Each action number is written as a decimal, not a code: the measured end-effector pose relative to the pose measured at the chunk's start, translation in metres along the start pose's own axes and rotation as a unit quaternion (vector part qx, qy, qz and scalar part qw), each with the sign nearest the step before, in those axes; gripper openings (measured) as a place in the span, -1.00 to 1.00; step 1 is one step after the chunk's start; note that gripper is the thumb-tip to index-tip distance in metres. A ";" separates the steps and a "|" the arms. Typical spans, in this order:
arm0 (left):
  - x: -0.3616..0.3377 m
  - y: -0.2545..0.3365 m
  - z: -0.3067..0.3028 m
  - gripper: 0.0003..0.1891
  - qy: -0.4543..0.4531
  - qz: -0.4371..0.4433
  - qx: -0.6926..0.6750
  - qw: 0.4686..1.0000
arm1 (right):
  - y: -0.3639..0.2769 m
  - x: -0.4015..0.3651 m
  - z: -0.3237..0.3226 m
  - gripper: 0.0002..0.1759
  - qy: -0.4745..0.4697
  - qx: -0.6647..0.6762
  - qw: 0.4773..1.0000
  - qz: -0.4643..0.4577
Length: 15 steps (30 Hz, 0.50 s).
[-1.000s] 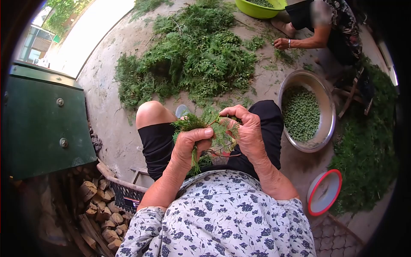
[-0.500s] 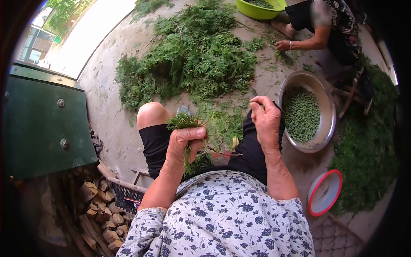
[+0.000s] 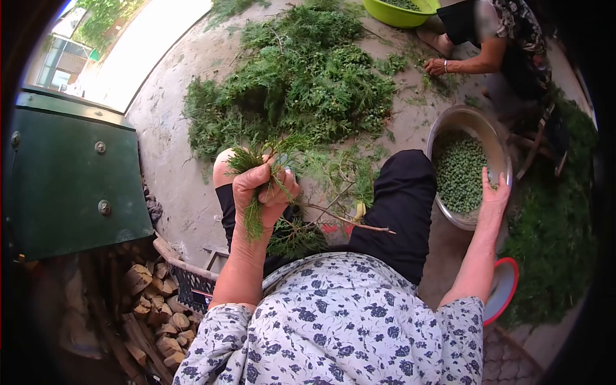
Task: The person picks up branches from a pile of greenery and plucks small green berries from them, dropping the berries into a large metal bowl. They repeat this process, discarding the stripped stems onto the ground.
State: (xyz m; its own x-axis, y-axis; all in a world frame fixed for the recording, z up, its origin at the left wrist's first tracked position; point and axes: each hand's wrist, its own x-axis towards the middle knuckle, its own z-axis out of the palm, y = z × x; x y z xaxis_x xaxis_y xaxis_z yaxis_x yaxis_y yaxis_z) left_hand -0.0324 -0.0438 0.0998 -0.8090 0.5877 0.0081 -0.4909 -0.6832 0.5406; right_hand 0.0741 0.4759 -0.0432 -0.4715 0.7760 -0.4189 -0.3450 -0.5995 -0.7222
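Observation:
My left hand (image 3: 268, 185) is closed around a green conifer sprig (image 3: 254, 218), whose scaly leaves stick out above and below the fist. Over the right side of a metal basin (image 3: 440, 120) reaches my right hand (image 3: 494, 192), fingers apart and nothing visible in them. Small round green cones (image 3: 461, 172) lie in the basin. Between my knees is a looser conifer branch (image 3: 353, 226) with a bare brown stem pointing right.
A large pile of conifer cuttings (image 3: 301, 83) covers the ground ahead. At the upper right a co-worker's hand (image 3: 436, 67) handles greenery near a yellow-green basin (image 3: 401, 18). A red-rimmed bowl (image 3: 507, 292) stands right, a green metal box (image 3: 70, 186) and split firewood (image 3: 154, 301) left.
My right hand has gone from above my knee to the metal basin, its pinched fingers now spread. My left hand has risen slightly with the sprig. The view has shifted a little.

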 end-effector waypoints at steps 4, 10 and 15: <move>0.001 -0.001 0.003 -0.73 -0.031 0.006 0.006 0.999 | -0.015 0.023 -0.035 -0.62 -0.056 -0.453 0.874 -0.169; -0.001 -0.003 0.000 -0.90 -0.029 -0.016 -0.015 0.999 | 0.000 -0.012 0.017 -0.68 0.026 -0.077 0.994 0.071; 0.011 -0.007 0.003 -0.90 -0.061 -0.005 -0.005 0.998 | 0.065 -0.115 0.101 -0.79 -0.231 -0.146 0.956 0.102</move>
State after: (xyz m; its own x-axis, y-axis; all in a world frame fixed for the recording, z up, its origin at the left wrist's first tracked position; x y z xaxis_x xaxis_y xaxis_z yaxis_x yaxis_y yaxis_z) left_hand -0.0366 -0.0314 0.0981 -0.7587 0.6428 0.1054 -0.5029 -0.6809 0.5324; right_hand 0.0234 0.3280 0.0132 -0.8362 0.4389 -0.3288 0.0026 -0.5963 -0.8027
